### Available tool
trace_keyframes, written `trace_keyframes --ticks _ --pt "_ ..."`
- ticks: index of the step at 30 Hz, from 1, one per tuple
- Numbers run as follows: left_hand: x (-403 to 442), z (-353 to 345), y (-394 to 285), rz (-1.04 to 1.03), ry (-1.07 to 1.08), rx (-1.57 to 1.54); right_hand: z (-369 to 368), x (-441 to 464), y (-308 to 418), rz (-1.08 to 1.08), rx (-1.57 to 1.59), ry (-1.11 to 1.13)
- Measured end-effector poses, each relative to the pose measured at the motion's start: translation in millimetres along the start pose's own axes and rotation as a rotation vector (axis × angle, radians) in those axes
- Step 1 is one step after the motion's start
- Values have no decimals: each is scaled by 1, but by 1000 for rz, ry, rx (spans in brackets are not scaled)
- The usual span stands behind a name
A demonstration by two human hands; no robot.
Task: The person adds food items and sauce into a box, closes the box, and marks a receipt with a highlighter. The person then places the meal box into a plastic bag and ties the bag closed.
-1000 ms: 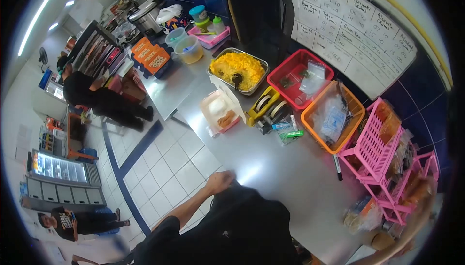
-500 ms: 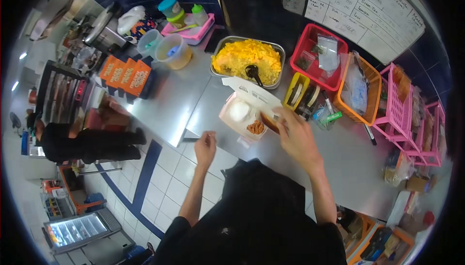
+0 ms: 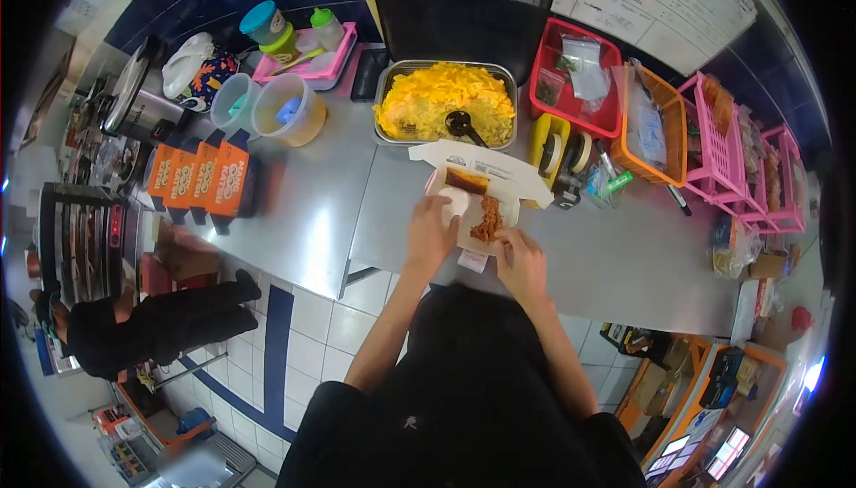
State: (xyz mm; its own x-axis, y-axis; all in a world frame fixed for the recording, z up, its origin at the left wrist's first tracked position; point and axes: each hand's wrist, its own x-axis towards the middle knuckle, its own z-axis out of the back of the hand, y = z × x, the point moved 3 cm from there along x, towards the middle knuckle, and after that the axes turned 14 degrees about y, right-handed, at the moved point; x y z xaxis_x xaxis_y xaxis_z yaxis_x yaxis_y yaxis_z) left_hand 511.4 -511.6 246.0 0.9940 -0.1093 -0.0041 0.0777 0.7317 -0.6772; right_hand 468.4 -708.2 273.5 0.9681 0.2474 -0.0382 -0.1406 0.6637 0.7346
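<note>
An open paper box (image 3: 510, 212) sits near the front edge of the metal counter, its lid tilted back. Inside are white rice (image 3: 456, 203), brown shredded food (image 3: 488, 220) and a dark brown and yellow piece (image 3: 467, 181) at the back. My left hand (image 3: 432, 231) is at the box's left side by the rice, fingers curled; what it grips is hidden. My right hand (image 3: 522, 261) touches the front right corner with fingers bent, its grip unclear. Behind the box stands a metal tray (image 3: 383, 137) of yellow food with a black spoon (image 3: 459, 123).
Orange folded boxes (image 3: 226, 176), plastic tubs (image 3: 305, 123) and a pink tray (image 3: 339, 65) are on the left. A yellow tape dispenser (image 3: 540, 138), red basket (image 3: 540, 65), orange basket (image 3: 680, 123) and pink racks (image 3: 709, 158) are on the right. A person (image 3: 134, 332) stands at far left.
The dark brown and yellow piece, lately in my right hand, now lies in the box. My left hand has moved right to the box; my right hand has moved down to its front corner.
</note>
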Motion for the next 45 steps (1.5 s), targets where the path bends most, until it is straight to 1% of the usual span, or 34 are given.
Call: trace_keyframes --ticks 1,2,3,4,5,7,8,10,11,13,14,16,17,18,19,20,21,22,23,24,25,26,27,28,29,30,31,33,34,37,38,40,43,45 --pt "8 -7 -3 34 86 87 -5 -6 -2 -11 2 -9" --pt "17 -14 -3 21 94 89 -10 -9 -5 -33 6 3" --pt "25 -21 -1 51 148 122 -13 -10 -8 -54 12 14" --pt "29 -23 -1 81 204 158 -15 -11 -8 -65 18 0" --pt "31 -23 -2 65 218 166 -16 -13 -8 -95 52 -18" --pt "34 -24 0 164 321 214 -16 -13 -11 -137 89 -54" --pt "33 -26 2 153 333 218 -15 -14 -15 -170 138 -88" --pt "23 -19 3 57 262 202 -17 -18 -20 -214 196 -114" --pt "18 -13 2 61 272 205 -17 -18 -24 -244 221 -138" --pt "14 6 -6 -46 152 13 -16 -15 -30 -274 245 -161" --pt "11 14 -4 -40 154 12 -16 -15 -33 -307 288 -188" --pt "5 37 6 12 -46 77 -23 -15 -45 -340 330 -208" --pt "5 36 19 17 -49 76 -34 -13 -60 -391 464 -191" --pt "4 29 39 97 -40 17 -45 -15 -74 -441 596 -171" --pt "3 29 44 177 -32 -43 -42 -15 -70 -438 593 -160" --pt "-2 27 45 184 -37 -44 -42 -17 -68 -489 786 -142" --pt "-9 26 44 165 -85 -180 -42 -19 -65 -541 981 -126" --pt "-15 27 41 143 -132 -316 -44 -24 -68 -541 981 -126" --pt "-27 25 43 142 -131 -317 -48 -36 -77 -616 1037 -105" --pt "-45 22 48 257 -143 -376 -55 -46 -84 -689 1092 -87" --pt "-60 17 54 371 -152 -435 -60 -52 -86 -689 1092 -94" --pt "-71 9 59 366 -145 -438 -66 -57 -85 -628 1039 38" --pt "-82 -3 63 359 -23 -427 -70 -61 -86 -570 980 171" --pt "-87 -14 63 352 99 -415 -71 -62 -85 -576 978 167" --pt "-90 -24 63 352 106 -417 -76 -60 -81 -550 921 227" --pt "-91 -36 58 228 162 -404 -81 -58 -77 -522 864 285" --pt "-87 -41 47 103 214 -389 -85 -57 -76 -525 865 282" --pt "-84 -42 33 64 261 -363 -88 -52 -74 -461 784 205" --pt "-82 -42 27 25 304 -336 -87 -50 -73 -458 784 203" --pt "-80 -46 24 -46 338 -252 -88 -49 -70 -498 861 200" --pt "-80 -46 23 -52 343 -250 -89 -49 -69 -511 873 207" --pt "-81 -50 23 10 423 -280 -90 -51 -69 -523 885 207" --pt "-80 -49 22 43 445 -321 -95 -52 -72 -477 913 249" --pt "-81 -47 22 57 468 -329 -100 -53 -73 -275 708 173"
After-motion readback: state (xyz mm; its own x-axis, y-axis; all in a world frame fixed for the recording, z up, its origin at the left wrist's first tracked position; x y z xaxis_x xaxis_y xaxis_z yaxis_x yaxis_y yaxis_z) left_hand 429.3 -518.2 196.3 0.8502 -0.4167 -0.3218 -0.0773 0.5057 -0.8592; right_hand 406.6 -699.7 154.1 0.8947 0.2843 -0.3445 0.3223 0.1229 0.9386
